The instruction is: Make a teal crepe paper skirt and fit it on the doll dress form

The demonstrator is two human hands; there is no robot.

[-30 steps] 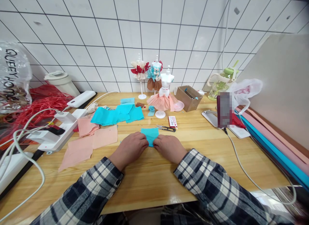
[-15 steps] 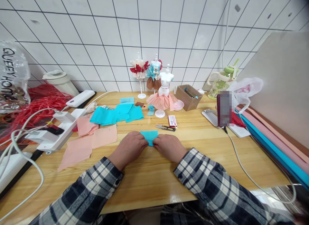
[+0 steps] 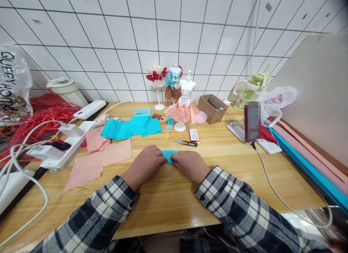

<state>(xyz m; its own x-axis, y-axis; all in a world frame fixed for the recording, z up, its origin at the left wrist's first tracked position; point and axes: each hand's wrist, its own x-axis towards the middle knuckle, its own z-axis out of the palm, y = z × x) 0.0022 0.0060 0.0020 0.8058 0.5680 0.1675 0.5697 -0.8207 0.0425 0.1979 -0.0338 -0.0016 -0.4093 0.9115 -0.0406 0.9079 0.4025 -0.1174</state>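
A small turquoise piece of crepe paper (image 3: 169, 156) lies on the wooden table between my hands, looking folded into a narrow strip. My left hand (image 3: 148, 161) grips its left end, fingers closed and knuckles up. On the opposite end, my right hand (image 3: 190, 164) pinches the paper in the same way. Both thumbs sit close together at the near edge. Just beyond are black thread snips (image 3: 186, 142) and a small red and white box (image 3: 194, 135). A white dress form (image 3: 187, 89) with a peach skirt stands behind them.
Turquoise sheets (image 3: 116, 129) and peach sheets (image 3: 87, 169) lie to the left, near a power strip (image 3: 77, 140) with cables. Two decorated dress forms, a cardboard box (image 3: 213, 110) and a pink bowl (image 3: 201, 117) stand at the back. A phone (image 3: 252, 122) and white cable are at right.
The turquoise paper shows as a narrower strip than before, its far edge nearer to me. My left fingers have shifted slightly over it; my right hand stays nearly in place.
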